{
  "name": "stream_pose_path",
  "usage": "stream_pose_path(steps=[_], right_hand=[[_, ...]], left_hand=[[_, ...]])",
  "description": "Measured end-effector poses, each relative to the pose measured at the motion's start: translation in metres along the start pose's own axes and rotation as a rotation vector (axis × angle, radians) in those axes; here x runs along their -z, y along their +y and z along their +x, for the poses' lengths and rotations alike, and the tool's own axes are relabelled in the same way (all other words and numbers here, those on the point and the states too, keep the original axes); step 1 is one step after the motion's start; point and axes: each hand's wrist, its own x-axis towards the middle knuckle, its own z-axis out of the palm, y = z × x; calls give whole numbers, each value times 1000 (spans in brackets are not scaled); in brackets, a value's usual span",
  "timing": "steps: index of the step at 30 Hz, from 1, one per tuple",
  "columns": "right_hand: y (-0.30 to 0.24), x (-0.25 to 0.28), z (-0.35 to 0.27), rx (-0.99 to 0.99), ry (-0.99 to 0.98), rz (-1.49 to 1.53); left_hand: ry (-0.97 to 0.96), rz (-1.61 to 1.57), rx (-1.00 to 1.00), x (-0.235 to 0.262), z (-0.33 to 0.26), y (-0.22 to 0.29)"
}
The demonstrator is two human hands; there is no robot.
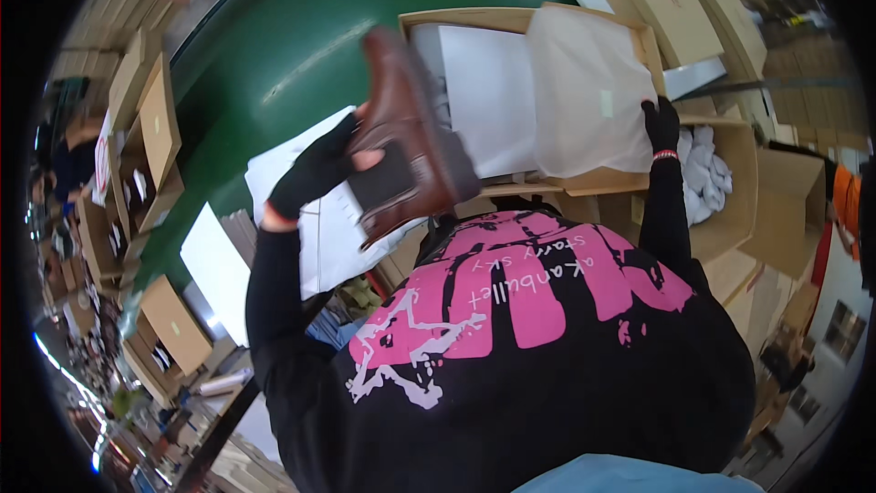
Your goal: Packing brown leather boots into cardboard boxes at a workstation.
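Note:
A brown leather ankle boot (401,137) with a dark elastic side panel is raised over the table, slightly blurred. My left hand (319,169), in a black fingerless glove, grips it with the bare thumb across its side. To its right lies an open cardboard box (525,18). White sheets (484,96) line the box's left part, and translucent wrapping paper (584,91) spreads over its right part. At that paper's right edge, my black-gloved right hand (663,128) has its fingers curled onto the margin. The fingertips are partly hidden.
A green tabletop (274,55) extends beyond the boot. White paper (338,237) lies under my left arm. Another carton (730,151), holding crumpled white paper (703,173), stands at the right. Open boxes (155,137) line the left, and closed cartons (652,0) lie at the far right.

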Motion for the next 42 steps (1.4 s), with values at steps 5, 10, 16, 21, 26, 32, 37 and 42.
stream_pose_path(steps=[5,10,16,21,26,32,37,42], right_hand=[[-74,81,2,-49,-13,502],[-98,129,-38,-145,-377,1821],[-55,44,-89,-59,-417,1029],[-182,1,-107,440,-322,517],[-318,-94,-126,715,26,1609],[-274,-20,-135,922,-686,651],[-155,33,-64,281,-87,525],[-173,48,-92,434,-357,463]], left_hand=[[-84,859,-48,-53,111,-14],[-125,1268,-283,-90,167,-50],[72,1281,-574,-112,185,-77],[416,555,-722,-112,128,16],[112,824,-871,-165,97,59],[477,1525,-277,-77,116,-72],[103,1357,-398,-90,56,-76],[-80,1424,-407,-102,63,-76]])
